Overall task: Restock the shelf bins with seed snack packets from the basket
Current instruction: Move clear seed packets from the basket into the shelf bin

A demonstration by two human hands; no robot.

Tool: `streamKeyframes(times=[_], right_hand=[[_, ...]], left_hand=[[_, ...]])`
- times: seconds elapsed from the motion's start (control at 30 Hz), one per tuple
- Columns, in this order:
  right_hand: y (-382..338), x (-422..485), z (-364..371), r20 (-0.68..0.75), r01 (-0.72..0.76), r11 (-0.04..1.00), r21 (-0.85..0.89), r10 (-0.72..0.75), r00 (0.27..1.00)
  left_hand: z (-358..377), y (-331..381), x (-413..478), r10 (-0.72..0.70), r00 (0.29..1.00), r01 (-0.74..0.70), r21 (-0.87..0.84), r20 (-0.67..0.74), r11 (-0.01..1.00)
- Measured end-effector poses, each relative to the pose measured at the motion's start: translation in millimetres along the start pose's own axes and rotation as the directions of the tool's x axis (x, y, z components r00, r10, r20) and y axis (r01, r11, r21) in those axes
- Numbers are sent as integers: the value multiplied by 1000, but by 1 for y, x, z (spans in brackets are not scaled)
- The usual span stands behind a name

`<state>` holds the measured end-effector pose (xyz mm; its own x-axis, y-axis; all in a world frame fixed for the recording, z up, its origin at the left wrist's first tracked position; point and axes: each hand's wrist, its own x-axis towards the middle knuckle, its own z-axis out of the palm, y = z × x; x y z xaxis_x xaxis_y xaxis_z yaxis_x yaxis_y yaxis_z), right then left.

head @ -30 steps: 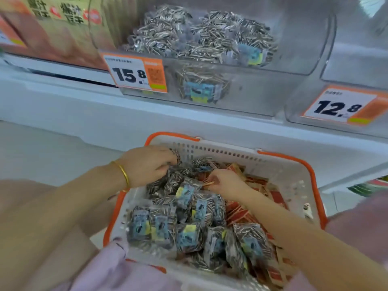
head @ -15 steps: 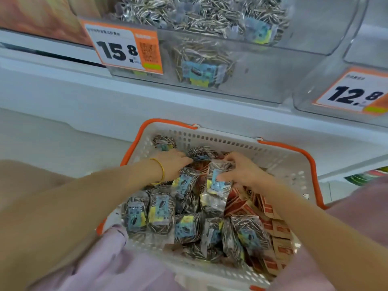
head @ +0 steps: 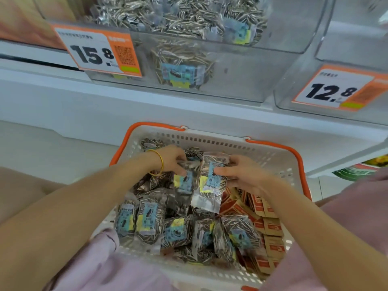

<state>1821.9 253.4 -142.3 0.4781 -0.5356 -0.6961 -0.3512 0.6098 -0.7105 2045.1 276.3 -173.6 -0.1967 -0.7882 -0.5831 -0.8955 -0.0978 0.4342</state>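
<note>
Packet (head: 210,185) lengthwise toward shelf (head: 147,106), right grip (head: 241,175) pinching it, left grip (head: 171,158) holding second packet (head: 185,181)

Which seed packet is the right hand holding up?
The upright packet beside the red boxes: the right hand pinches it near the top. The left hand grips a neighbouring packet; the others lie loose in the basket.

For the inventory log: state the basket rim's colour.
The basket rim is orange, its walls white; head view.

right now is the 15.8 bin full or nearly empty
Partly full: sunflower seed packets heap high in the clear bin, and a single packet lies low behind its front wall.
</note>
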Motion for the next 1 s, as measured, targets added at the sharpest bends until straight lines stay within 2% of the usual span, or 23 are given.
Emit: streamKeyframes(times=[0.07, 0.13, 0.3, 0.47, 0.5, 0.53, 0.57, 0.6, 0.63, 0.67, 0.7, 0.73, 0.77, 0.8, 0.87, 0.9, 0.93, 1.0], right_hand=[[-3, -6, 1, 31, 56, 997, 57, -57, 998], [-7, -13, 3, 55, 103, 985, 135, -111, 992], [-15, -35, 6, 100, 127, 938, 322, -167, 981], [-23, -63, 18, 103, 83, 909, 409, -136, 985], [-27, -71, 20, 92, 94, 916, 390, -140, 986], [-33, -81, 23, 86, 121, 930, 346, -160, 983], [-41, -91, 25, 71, 163, 945, 284, -190, 979], [-52, -102, 28, 52, 207, 955, 211, -223, 973], [-66, -114, 33, 13, 252, 958, 133, -256, 967], [-82, -127, 36, -11, 314, 947, 59, -314, 949], [-99, -134, 37, -34, 384, 923, -13, -384, 923], [-116, -140, 37, -49, 446, 892, -76, -450, 892], [-136, -146, 38, -65, 497, 861, -107, -505, 861], [-158, -148, 38, -83, 543, 830, -131, -555, 828], [-197, -149, 37, -129, 618, 756, -215, -649, 750], [-216, -145, 34, -155, 613, 723, -318, -678, 719], [-235, -141, 34, -165, 568, 679, -465, -696, 698], [-264, -130, 35, -175, 348, 554, -756, -683, 709]], left_hand=[[-15, 10, -16, -22, 1000, 19, -299, -9, 954], [-28, 23, -34, -27, 1000, 21, -498, -5, 867], [-46, 52, -75, -64, 992, -12, -589, -108, 808], [-58, 82, -111, -104, 971, -102, -765, -216, 636], [-63, 87, -118, -96, 961, -134, -744, -259, 655], [-70, 90, -124, -93, 930, -183, -664, -357, 725], [-78, 91, -127, -77, 848, -238, -506, -525, 829], [-87, 91, -129, -22, 693, -273, -291, -720, 917], [-98, 91, -131, 71, 481, -277, -74, -874, 958], [-110, 92, -132, 171, 294, -241, 100, -940, 965], [-123, 92, -132, 256, 177, -181, 224, -950, 958], [-136, 91, -128, 322, 132, -114, 308, -938, 945], [-150, 89, -121, 361, 143, -50, 358, -921, 932], [-162, 89, -113, 368, 194, -5, 374, -909, 927], [-182, 93, -96, 319, 352, 48, 357, -880, 933], [-190, 95, -88, 287, 437, 65, 348, -853, 935], [-196, 98, -82, 262, 508, 78, 346, -821, 935], [-205, 101, -70, 238, 632, 89, 374, -738, 923]])
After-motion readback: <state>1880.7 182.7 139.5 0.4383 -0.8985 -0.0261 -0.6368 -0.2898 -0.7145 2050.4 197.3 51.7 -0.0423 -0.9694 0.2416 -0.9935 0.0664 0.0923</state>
